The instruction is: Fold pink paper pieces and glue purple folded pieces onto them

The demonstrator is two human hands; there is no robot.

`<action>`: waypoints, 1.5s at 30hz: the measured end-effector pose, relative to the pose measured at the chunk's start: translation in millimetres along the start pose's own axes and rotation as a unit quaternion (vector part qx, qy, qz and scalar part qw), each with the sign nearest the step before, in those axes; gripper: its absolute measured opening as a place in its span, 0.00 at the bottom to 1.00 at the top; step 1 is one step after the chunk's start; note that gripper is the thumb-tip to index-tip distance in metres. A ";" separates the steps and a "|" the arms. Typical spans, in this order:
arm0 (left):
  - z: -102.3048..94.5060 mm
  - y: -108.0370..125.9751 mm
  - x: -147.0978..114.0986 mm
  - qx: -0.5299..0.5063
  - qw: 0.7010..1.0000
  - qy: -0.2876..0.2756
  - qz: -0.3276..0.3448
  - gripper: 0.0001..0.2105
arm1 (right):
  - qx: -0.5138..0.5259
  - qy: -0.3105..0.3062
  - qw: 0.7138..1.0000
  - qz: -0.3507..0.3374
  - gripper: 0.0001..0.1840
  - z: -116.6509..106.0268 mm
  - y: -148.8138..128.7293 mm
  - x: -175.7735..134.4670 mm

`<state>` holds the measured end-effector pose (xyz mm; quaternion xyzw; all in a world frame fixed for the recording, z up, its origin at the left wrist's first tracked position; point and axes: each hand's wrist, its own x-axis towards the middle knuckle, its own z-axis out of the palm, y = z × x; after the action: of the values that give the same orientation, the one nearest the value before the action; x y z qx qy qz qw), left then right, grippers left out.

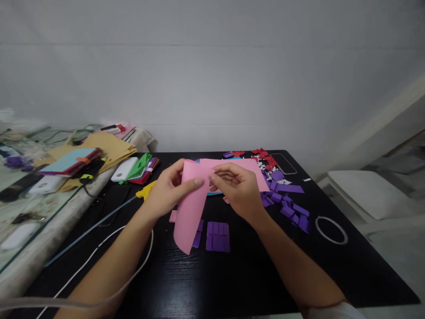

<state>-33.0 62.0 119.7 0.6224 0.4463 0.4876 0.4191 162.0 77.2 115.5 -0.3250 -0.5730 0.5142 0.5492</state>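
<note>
A sheet of pink paper [191,212] hangs curved above the table, held up in front of me. My left hand [172,184] grips its upper left part, thumb across the front and fingers behind. At the sheet's upper right edge, my right hand [237,186] pinches with thumb and fingertips. Behind the right hand lies another pink sheet [247,167], partly covering something blue. Below the hands, a square [218,237] covered in purple strips rests on the black table. More purple pieces [198,235] are partly hidden by the held sheet.
Purple folded strips [294,210], with red scraps [264,155], lie on the right, near a white ring [331,230]. At left are a yellow glue gun [145,191], a white cable [96,250], green paper [139,166] and brown envelopes [106,148]. A white stool [357,192] stands beyond the right edge.
</note>
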 end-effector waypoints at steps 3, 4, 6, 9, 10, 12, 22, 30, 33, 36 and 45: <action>0.9 4.2 -2.8 -0.006 0.999 0.020 -0.027 0.17 | 0.005 -0.015 1.000 -0.006 0.15 2.4 1.2 -2.0; 1.0 5.1 -3.7 -0.008 0.999 0.020 -0.039 0.17 | 0.008 -0.019 1.000 -0.008 0.15 3.0 1.4 -2.5; 0.6 6.2 -5.2 -0.019 0.998 0.019 -0.060 0.17 | 0.013 -0.030 0.999 -0.006 0.15 3.6 0.8 -3.0; -0.6 6.9 -6.3 -0.048 0.995 0.025 -0.078 0.16 | 0.030 -0.048 0.998 -0.009 0.16 2.5 -2.7 -3.4; -1.1 7.0 -6.4 -0.057 0.995 0.025 -0.082 0.16 | 0.037 -0.053 0.998 -0.013 0.15 1.7 -4.2 -3.4; -1.8 7.6 -6.6 -0.071 0.993 0.023 -0.087 0.15 | 0.051 -0.063 0.996 -0.022 0.12 0.0 -7.1 -3.3; -5.3 10.6 -3.8 -0.117 0.988 -0.020 -0.102 0.15 | 0.077 -0.119 0.989 -0.038 0.08 -2.7 -5.6 -1.1; -8.0 13.2 -2.4 -0.129 0.984 -0.037 -0.118 0.12 | 0.029 -0.153 0.986 -0.067 0.10 -8.7 -4.9 -0.1; -7.7 13.7 -2.4 -0.124 0.984 -0.043 -0.121 0.13 | 0.017 -0.161 0.984 -0.078 0.10 -10.4 -5.5 0.0; -7.7 13.5 -2.4 -0.115 0.986 -0.043 -0.115 0.13 | 0.007 -0.151 0.983 -0.103 0.10 -10.4 -3.4 0.0; -10.9 14.4 -3.5 -0.099 0.985 -0.074 -0.123 0.12 | -0.009 -0.157 0.975 -0.154 0.11 -12.0 0.8 1.3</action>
<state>-42.1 56.0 134.6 0.5525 0.4363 0.4267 0.5677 173.2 81.4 113.6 -0.1528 -0.7003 0.4624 0.5219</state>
